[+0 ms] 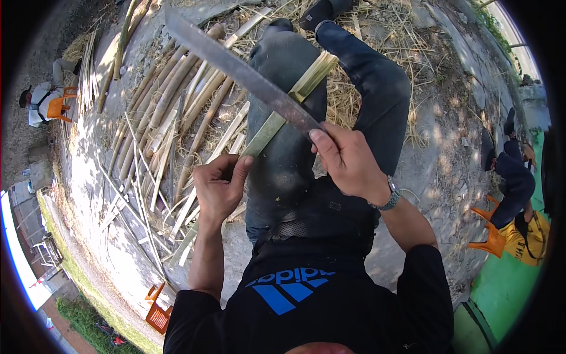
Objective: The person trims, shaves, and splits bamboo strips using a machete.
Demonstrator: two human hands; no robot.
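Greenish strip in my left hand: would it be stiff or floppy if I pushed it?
The strip probably flexes without flopping, since it runs nearly straight beyond your left hand. It is likely light, being narrow. Its ragged far end may splinter.

I see a person in yellow (519, 187) seated on one orange chair (490, 241), green floor (501, 292) just beside it, and, well left of it, a person in white (41, 101).

From head height we looked steeply down through one wide fisheye, the scene curving into a black rim. The black shirt (336, 301) lay closest, at the lower edge; the left hand (219, 184) and right hand (349, 159) were mid-view, the ground (439, 162) beyond.
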